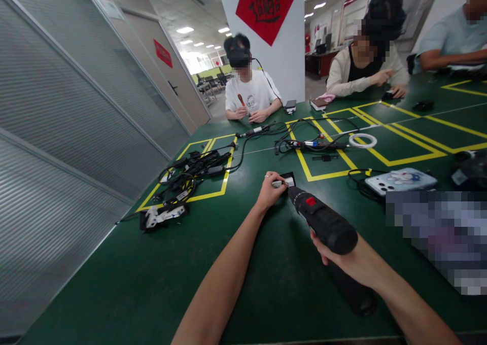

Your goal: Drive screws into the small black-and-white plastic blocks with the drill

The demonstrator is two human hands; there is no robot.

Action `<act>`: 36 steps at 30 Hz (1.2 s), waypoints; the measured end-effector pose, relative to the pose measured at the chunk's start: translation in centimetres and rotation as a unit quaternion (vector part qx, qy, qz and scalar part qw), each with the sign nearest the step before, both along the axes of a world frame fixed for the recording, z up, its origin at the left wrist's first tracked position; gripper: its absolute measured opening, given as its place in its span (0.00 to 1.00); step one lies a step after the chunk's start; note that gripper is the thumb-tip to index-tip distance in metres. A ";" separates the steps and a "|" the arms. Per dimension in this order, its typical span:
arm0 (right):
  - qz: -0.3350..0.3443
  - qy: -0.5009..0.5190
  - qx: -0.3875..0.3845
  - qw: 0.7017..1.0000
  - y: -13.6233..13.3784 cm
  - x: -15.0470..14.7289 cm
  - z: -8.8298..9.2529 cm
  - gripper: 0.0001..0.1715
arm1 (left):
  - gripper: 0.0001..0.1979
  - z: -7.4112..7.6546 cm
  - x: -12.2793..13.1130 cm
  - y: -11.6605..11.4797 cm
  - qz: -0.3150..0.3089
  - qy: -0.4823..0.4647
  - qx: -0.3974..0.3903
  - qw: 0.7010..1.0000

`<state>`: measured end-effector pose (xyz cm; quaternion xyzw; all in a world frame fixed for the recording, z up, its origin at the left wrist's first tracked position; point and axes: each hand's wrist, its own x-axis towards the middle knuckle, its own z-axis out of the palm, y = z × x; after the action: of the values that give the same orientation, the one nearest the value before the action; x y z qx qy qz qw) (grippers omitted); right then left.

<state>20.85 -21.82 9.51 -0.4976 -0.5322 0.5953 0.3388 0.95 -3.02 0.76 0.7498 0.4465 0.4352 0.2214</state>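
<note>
A black cordless drill with a red switch on top is gripped by my right hand, whose fingers wrap around its handle. The drill's nose points forward and left, down at a small black piece with a pale face on the green table. My left hand is closed in a pinch at the near left side of that piece, with fingertips close to the drill's tip. The bit's exact contact with the piece is too small to make out.
Black cables lie tangled at the left, near a black tray with white scraps. More cables, a pen-like tool and a white ring lie ahead. A phone rests at right. Several people sit across the table.
</note>
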 end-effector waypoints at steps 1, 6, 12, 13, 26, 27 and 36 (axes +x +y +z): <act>-0.001 -0.004 -0.004 1.000 0.0 0.0 0.1 0.26 | 0.04 0.0 0.0 0.0 0.001 0.000 0.000 1.000; -0.001 -0.010 -0.007 1.000 0.0 0.0 0.2 0.29 | 0.04 0.0 0.0 -0.1 0.001 0.001 0.001 1.000; 0.006 -0.006 0.009 1.000 -0.1 -0.2 -0.1 0.28 | 0.04 -0.2 0.1 0.1 0.003 0.002 0.002 1.000; 0.006 -0.010 0.009 1.000 -0.1 -0.2 0.0 0.27 | 0.04 -0.2 0.0 0.1 0.002 0.002 0.002 1.000; -0.018 0.030 -0.008 0.999 -0.1 -0.4 -0.1 0.39 | 0.04 0.1 -0.1 0.0 -0.007 0.003 -0.006 1.000; -0.014 0.032 -0.010 0.999 -0.1 -0.4 -0.1 0.40 | 0.04 0.2 -0.1 -0.1 -0.008 0.003 -0.007 1.000; 0.001 0.020 0.003 1.000 0.0 0.0 -0.5 0.41 | 0.08 0.2 -0.3 -0.1 -0.019 0.005 -0.008 1.000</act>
<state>20.80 -21.83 9.05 -0.4842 -0.5276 0.6037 0.3503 0.70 -3.13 0.96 0.7587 0.4368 0.4236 0.2330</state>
